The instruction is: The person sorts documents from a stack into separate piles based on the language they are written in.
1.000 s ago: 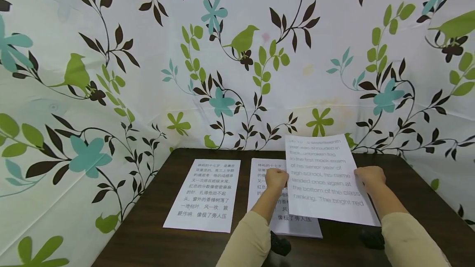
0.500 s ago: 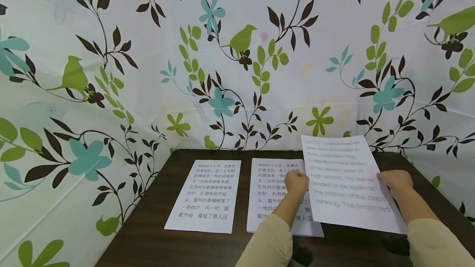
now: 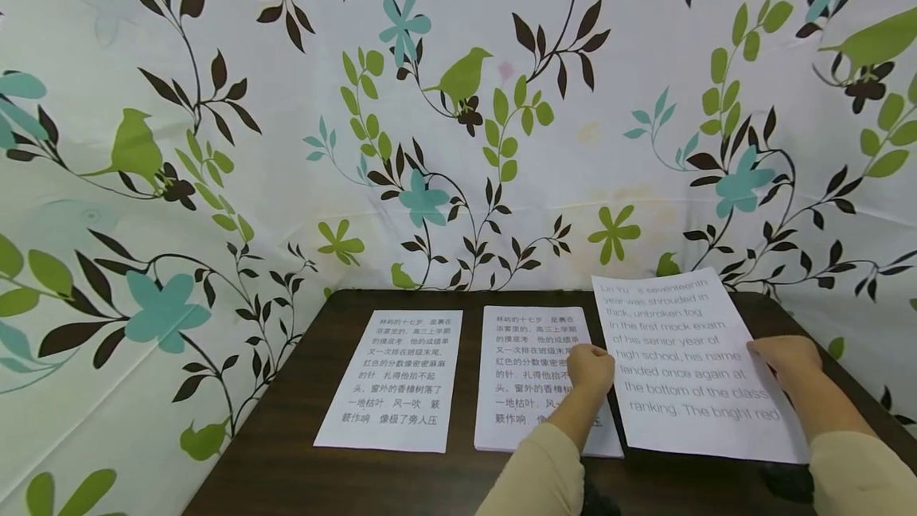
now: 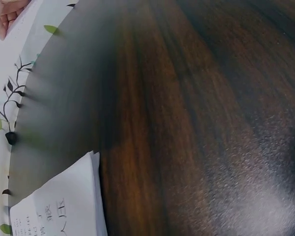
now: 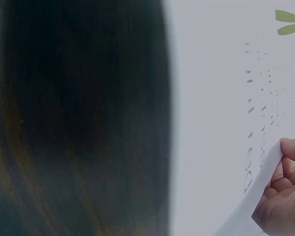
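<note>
Floral backdrop [image 3: 251, 62]: white, with green birds, teal flowers and dark leaves, behind a dark wood bench [image 3: 258, 452].
Left page [image 3: 390, 381]: Chinese text, lying flat on the bench, apart from the stack.
Middle stack [image 3: 526, 377]: several sheets, Chinese text uppermost, just left of the English-text page [image 3: 680, 357]; the left forearm [image 3: 569, 420] crosses in front of its right part, so a dropped wrist could drag the top sheets askew.
Left hand [image 3: 591, 369]: fingers curled, pinching the English-text page's left edge about midway; forearm reaching forward from a pale sleeve [image 3: 537, 472].
English-text page: held tilted between both hands, at the bench's right; whether its lower edge touches wood, I cannot tell. Uneven pulling could crease or tear it; a slack pinch could let it slip.
Right hand [image 3: 788, 361]: thumb and fingers grasping the right edge, forearm angled in from lower right; pushing inward would probably buckle the paper.
</note>
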The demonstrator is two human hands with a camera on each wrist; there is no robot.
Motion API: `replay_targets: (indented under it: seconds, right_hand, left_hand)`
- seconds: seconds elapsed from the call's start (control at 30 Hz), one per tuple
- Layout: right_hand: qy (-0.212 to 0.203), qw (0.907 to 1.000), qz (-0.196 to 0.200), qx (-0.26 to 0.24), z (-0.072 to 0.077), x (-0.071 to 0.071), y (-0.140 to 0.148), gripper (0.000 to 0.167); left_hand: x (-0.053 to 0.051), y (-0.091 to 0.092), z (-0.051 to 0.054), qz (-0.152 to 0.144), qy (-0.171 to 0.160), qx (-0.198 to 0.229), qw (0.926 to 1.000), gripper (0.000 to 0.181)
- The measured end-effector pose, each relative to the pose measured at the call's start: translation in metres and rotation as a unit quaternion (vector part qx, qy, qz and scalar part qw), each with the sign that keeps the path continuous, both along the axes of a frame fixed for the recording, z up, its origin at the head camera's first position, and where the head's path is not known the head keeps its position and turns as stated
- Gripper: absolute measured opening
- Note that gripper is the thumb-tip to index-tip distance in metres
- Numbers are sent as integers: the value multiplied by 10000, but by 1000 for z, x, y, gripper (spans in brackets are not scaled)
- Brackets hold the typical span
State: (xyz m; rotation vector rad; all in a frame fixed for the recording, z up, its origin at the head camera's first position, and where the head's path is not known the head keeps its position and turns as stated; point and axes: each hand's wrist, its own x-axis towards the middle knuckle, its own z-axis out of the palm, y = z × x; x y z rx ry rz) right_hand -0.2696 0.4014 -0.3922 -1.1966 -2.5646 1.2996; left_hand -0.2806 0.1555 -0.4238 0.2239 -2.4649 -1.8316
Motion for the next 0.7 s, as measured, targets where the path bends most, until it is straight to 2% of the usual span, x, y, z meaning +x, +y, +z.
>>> replay_targets:
  seconds: [0.33, 0.57, 0.7]
  right_hand:
    - [255, 9992, 160, -274, -6, 11, -5, 51]
    - [193, 9996, 161, -156, -17, 9, -5, 48]
    - [218, 9995, 121, -203, -22, 7, -8, 50]
  left_hand:
    - [5, 4, -19, 114, -77, -146, 9998, 12]
    - [6, 4, -27, -98, -358, -149, 9992, 11]
    - [6, 2, -28, -192, -355, -132, 9991, 9]
